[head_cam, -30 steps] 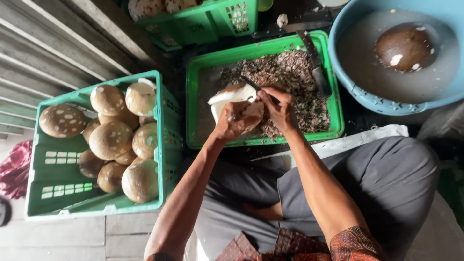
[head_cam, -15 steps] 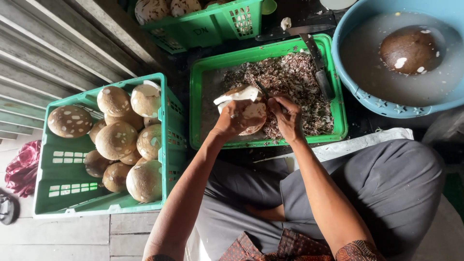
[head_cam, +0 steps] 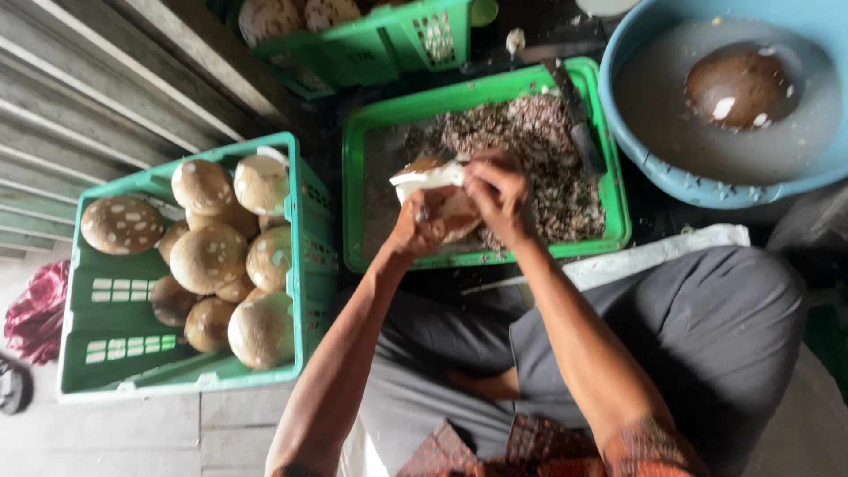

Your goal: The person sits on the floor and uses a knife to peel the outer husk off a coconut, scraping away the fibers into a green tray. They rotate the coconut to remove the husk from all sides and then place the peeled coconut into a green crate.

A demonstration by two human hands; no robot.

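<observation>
Three green crates sit around me on the dark, wet-looking ground, with grey corrugated sheeting (head_cam: pixel 79 97) running along my left side. Nearest my left knee is the crate of brown coconuts (head_cam: pixel 190 265), about a dozen round ones, speckled with pale patches and piled on each other. Straight ahead lies a shallow green tray (head_cam: pixel 481 172) heaped with brown and white shavings, and a knife (head_cam: pixel 579 124) rests on its right edge. Beyond it a second crate (head_cam: pixel 371 35) holds more speckled coconuts. To my right stands a blue basin (head_cam: pixel 733 97) of cloudy water with one dark brown coconut (head_cam: pixel 738 84) floating in it. A red cloth (head_cam: pixel 35 309) lies crumpled on the pale floor at far left.

Both my hands meet over the tray, clamped on one coconut (head_cam: pixel 433 181). It is held above the shavings, not resting on them. Its top is peeled to clean white flesh, while the lower part still shows brown skin. My left hand (head_cam: pixel 420 225) cups it from below and my right hand (head_cam: pixel 499 194) grips it from the right side, fingers curled over it; motion blur hides whether that hand also holds a small tool. My grey trousers (head_cam: pixel 689 336) fill the bottom of the view.
</observation>
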